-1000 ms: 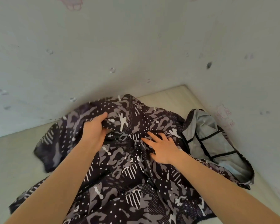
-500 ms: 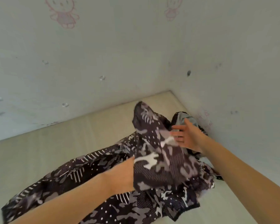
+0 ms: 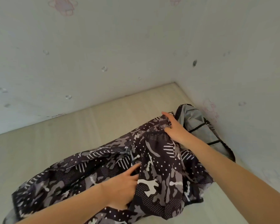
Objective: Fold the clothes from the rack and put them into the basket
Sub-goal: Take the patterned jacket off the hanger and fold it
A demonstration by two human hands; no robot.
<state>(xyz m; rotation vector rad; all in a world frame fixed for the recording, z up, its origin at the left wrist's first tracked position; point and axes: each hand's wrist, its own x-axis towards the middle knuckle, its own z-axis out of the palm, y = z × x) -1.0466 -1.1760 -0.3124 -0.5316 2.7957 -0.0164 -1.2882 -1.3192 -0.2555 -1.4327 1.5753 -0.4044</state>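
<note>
A dark camouflage-print jacket (image 3: 160,180) lies crumpled on a pale flat surface (image 3: 58,143), one side folded over toward the right. Its grey hood lining (image 3: 199,125) with black lines spreads out at the right by the wall. My left hand (image 3: 121,185) is at the edge of the folded-over flap, with most fingers hidden under the fabric it holds. My right hand (image 3: 173,128) grips a bunch of the jacket's upper edge next to the grey lining. No basket or rack is in view.
Pale wallpapered walls (image 3: 103,54) meet in a corner behind the surface, close on the right of the jacket. The surface stretches bare to the left and behind the jacket.
My left hand has carried the jacket's left side up and over to the right and laid it down. My right hand moved from the jacket's middle to its upper right edge.
</note>
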